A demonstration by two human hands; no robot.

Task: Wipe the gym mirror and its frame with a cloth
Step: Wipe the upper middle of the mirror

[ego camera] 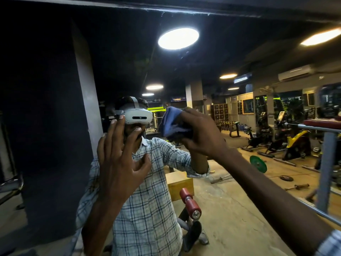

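Observation:
The gym mirror point(230, 172) fills most of the view and reflects me in a checked shirt and the gym hall behind. Its dark frame point(184, 10) runs across the top. My right hand point(201, 135) grips a bunched blue cloth point(170, 121) and holds it against the glass at head height. My left hand point(120, 159) is raised with fingers spread and straight, fingertips touching or close to the glass; it holds nothing.
A grey metal rack post point(325, 170) with a red pad point(323, 123) stands at the right edge. A bench with red rollers point(190, 204) and a wooden box point(180, 185) appear in the reflection, along with exercise bikes and a green weight plate point(258, 163).

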